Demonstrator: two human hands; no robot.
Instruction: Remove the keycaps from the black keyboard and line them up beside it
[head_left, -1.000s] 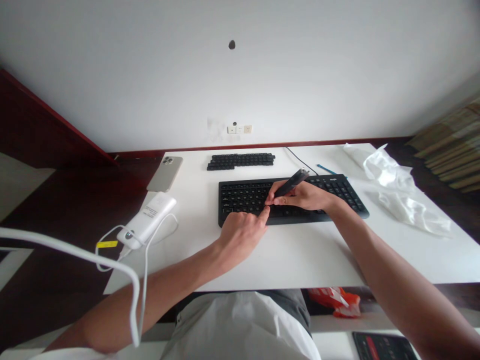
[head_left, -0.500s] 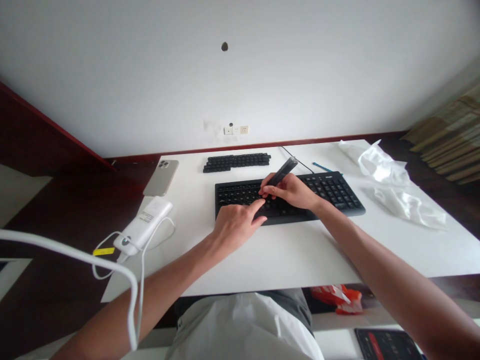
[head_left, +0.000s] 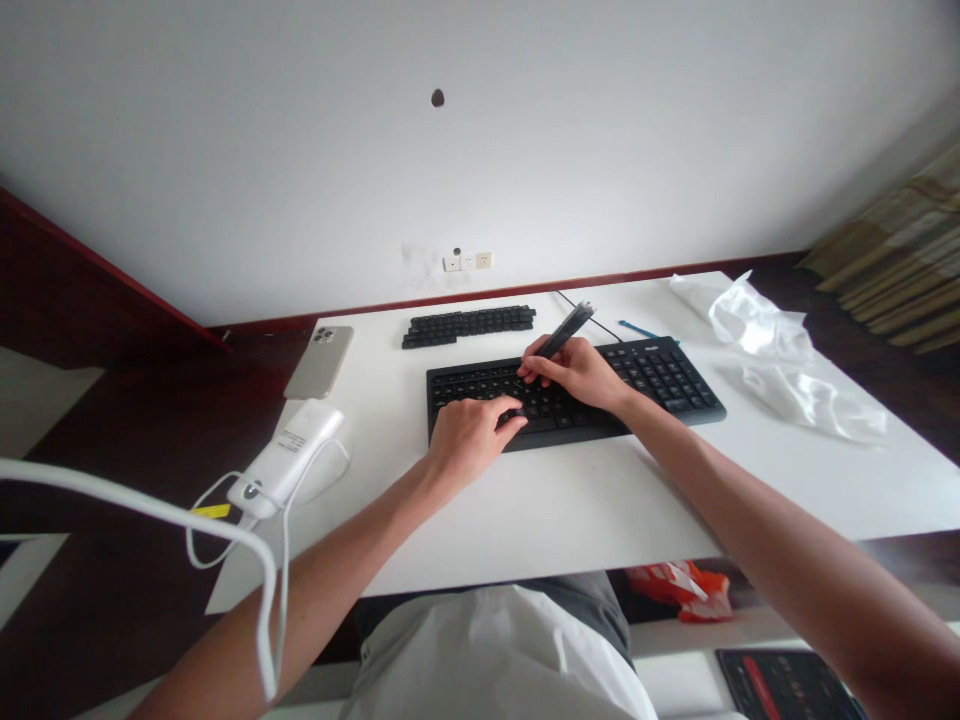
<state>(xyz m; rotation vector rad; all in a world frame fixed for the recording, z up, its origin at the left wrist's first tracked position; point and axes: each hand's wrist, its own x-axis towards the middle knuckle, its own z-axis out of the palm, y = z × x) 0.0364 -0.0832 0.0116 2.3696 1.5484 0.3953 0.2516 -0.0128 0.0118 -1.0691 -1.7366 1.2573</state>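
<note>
A black keyboard point(head_left: 660, 375) lies on the white table point(head_left: 570, 500). My right hand point(head_left: 581, 372) rests over its middle keys and grips a dark pen-shaped tool point(head_left: 566, 329), whose tip points down at the keys. My left hand point(head_left: 469, 435) sits at the keyboard's front left edge with fingers curled; its fingertips pinch a small dark keycap point(head_left: 514, 411) beside the tool tip. A row of loose black keycaps point(head_left: 469, 324) lies behind the keyboard.
A phone point(head_left: 319, 361) and a white power bank point(head_left: 289, 458) with a white cable point(head_left: 225, 540) lie at the table's left edge. Crumpled clear plastic point(head_left: 772, 350) and a blue pen point(head_left: 637, 329) sit at the right. An orange packet point(head_left: 679, 590) lies below the table.
My left hand moved forward from the table onto the keyboard's front keys and closed its fingers near the tool tip. My right hand with the tool shifted slightly left.
</note>
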